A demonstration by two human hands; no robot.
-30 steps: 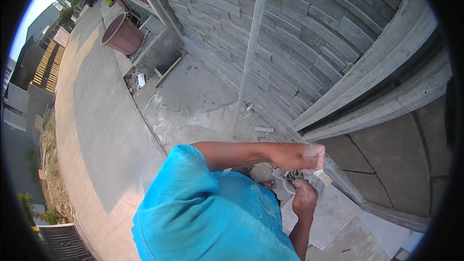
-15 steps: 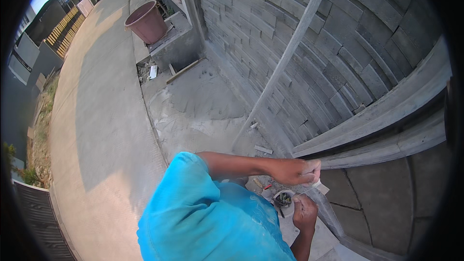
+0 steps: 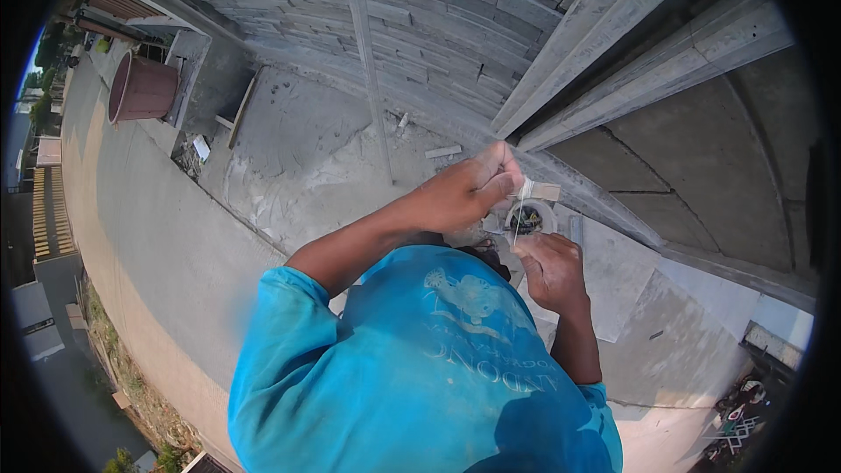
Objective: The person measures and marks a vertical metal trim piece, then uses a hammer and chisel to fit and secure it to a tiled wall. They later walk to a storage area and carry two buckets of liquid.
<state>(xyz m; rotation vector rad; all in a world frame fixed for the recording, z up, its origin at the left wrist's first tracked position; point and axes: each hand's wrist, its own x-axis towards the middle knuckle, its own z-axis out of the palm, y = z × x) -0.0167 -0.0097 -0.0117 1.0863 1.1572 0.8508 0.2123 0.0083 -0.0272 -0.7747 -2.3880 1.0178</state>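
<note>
Head view: pale string-wound block (image 3: pixel 547 192), long axis crosswise, free end rightward.

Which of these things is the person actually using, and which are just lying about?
Seemingly in use:
Flat pale piece wound with string, held in the left hand
The string, stretched to the right hand

Apparently just about:
White bucket, near but untouched
Long pale pole
Reddish tub
Wooden strip

We're outdoors on a building site here: rough cement ground (image 3: pixel 302 127), a stone-clad wall (image 3: pixel 464 4), a concrete road (image 3: pixel 166 219) alongside.
</note>
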